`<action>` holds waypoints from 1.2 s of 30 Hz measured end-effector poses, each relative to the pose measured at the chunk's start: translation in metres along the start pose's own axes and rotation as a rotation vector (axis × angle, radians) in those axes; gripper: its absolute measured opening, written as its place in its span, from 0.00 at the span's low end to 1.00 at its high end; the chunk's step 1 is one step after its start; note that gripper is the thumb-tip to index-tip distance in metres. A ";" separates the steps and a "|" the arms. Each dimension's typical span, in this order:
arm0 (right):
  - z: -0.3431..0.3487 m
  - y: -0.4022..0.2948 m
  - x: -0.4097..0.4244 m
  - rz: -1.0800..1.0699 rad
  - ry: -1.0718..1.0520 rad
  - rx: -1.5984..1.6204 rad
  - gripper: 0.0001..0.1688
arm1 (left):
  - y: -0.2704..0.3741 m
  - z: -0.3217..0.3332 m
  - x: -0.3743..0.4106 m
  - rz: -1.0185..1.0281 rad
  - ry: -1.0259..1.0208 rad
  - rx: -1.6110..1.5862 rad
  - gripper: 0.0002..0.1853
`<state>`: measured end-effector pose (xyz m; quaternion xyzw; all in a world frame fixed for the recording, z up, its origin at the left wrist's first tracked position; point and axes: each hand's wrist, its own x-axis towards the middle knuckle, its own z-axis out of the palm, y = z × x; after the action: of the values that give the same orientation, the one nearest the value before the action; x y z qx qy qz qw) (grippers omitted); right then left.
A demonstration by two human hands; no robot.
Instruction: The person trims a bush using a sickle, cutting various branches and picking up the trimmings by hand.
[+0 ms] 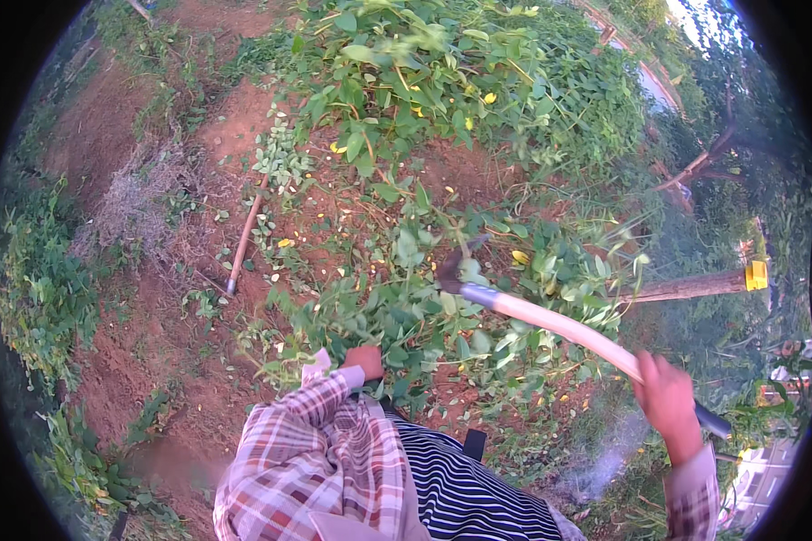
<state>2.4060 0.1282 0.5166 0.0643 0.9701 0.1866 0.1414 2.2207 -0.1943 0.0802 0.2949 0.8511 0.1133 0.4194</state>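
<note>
My right hand (664, 397) grips a hand tool by its pale, curved wooden handle (568, 329), low near the black butt end. At the tool's far end, past a blue-grey collar, is a dark metal head (452, 272), blurred and partly behind leaves. In front of my waist, my left hand (365, 362) is closed in a fist at a bunch of leafy green stems (406, 331); its fingertips are hidden. The stems spread over the ground below the tool, some with yellow leaves.
A wooden pole with a metal-capped end (247, 233) lies on the reddish soil to the left. Dense leafy plants (446, 74) stand ahead. At right are a wooden post (683, 287) with a yellow cap and a bare branch (700, 159). Dry brush (139, 189) lies at left.
</note>
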 end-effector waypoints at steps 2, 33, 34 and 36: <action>0.011 -0.021 0.065 -0.127 -0.009 0.019 0.21 | -0.014 0.015 -0.005 -0.045 -0.034 -0.031 0.21; 0.017 0.030 -0.181 0.628 -0.082 -0.049 0.23 | -0.056 0.002 0.009 -0.226 -0.044 0.146 0.19; 0.015 0.016 -0.233 0.774 -0.145 0.054 0.25 | -0.064 0.004 0.001 -0.242 -0.061 0.169 0.19; 0.008 -0.014 -0.331 1.065 -0.307 0.109 0.24 | -0.073 0.011 -0.015 -0.314 -0.054 0.190 0.19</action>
<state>2.7221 0.0591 0.5870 0.5793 0.7801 0.1703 0.1638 2.2071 -0.2620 0.0508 0.1997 0.8819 -0.0422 0.4250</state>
